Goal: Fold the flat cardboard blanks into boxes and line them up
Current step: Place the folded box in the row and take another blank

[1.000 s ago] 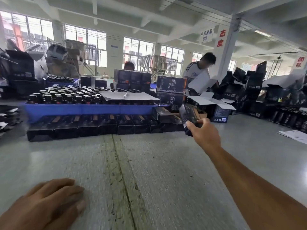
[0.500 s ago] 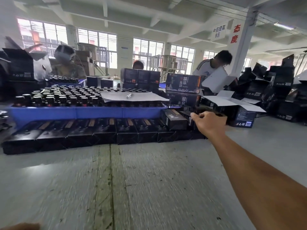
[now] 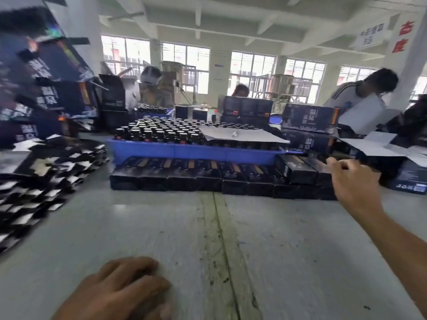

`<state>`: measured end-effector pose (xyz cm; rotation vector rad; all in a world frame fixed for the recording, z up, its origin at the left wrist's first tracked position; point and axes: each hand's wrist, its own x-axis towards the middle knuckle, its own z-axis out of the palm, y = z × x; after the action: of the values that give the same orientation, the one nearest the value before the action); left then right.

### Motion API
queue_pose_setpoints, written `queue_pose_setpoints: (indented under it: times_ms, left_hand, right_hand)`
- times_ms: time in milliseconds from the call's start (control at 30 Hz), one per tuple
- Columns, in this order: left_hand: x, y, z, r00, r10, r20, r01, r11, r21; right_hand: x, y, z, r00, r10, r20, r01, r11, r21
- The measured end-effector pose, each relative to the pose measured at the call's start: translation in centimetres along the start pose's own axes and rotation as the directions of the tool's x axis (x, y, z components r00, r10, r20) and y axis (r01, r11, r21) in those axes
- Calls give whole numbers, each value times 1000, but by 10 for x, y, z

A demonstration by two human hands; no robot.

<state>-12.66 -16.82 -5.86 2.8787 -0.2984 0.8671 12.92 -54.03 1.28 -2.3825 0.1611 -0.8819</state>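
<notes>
**Right hand off the box row, left hand flat on the table**

Head view only; left edge of frame blurred.

Right hand [image 3: 353, 183]: arm reaches forward from the lower right, hand in the air just in front of the right end of the row of folded black boxes [image 3: 221, 179]. Fingers loosely curled, thumb up, nothing held. Whether a fingertip touches the nearest box cannot be told.

Left hand [image 3: 122, 289]: palm down on the grey table [image 3: 161, 227] at the near edge, fingers straight and together, pressing on bare surface, holding nothing.

Row of folded black boxes: lies side by side across the far middle of the table, long sides touching, directly in front of the blue tray [image 3: 191, 151]. At the right end, an upper box [image 3: 298, 167] lies on top of the row, angled to it.

Flat cardboard blanks [image 3: 44, 181]: a spread, overlapping heap at the left of the table, black with white flaps, well apart from both hands.

Blue tray: filled with dark capped bottles [image 3: 161, 130]; a white sheet [image 3: 240, 135] lies over its right part.

Beyond: larger printed cartons [image 3: 309, 118] stacked to the right of the tray; three people at the far side of the table
</notes>
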Motion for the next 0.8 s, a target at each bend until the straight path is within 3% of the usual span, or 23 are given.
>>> queue_pose_setpoints:
  times_ms: [67,100,167,200,333,467,667,800]
  left_hand:
    - [1,9,-14,998,62,11,-61,996,-72]
    - [-3,10,-12,994,64,85,-56,994,-92]
    - [-10,9,-17,956,-54,287,95,987,-130]
    - [-13,6,-19,944,-82,320,137,979,-153]
    - [-18,3,-19,954,-71,292,145,961,-237]
    - [-17,-26,-33,934,-287,212,289,957,24]
    - [-23,-99,-72,717,-697,27,674,702,231]
    - [-32,-120,-78,584,-812,30,779,570,262]
  right_hand:
    - [-26,-11,-4,997,-80,-7,80,996,41]
    - [-40,-15,-3,994,-101,49,98,994,48]
    - [-74,-22,18,960,-138,243,124,990,72]
    - [-89,-20,36,925,-158,344,136,987,87]
    - [-158,-36,78,764,-271,585,223,963,154]
    - [-190,-61,79,704,-311,639,347,935,73]
    - [-223,-130,30,666,-252,702,356,935,-2]
    - [-228,-136,26,653,-201,731,318,948,-24]
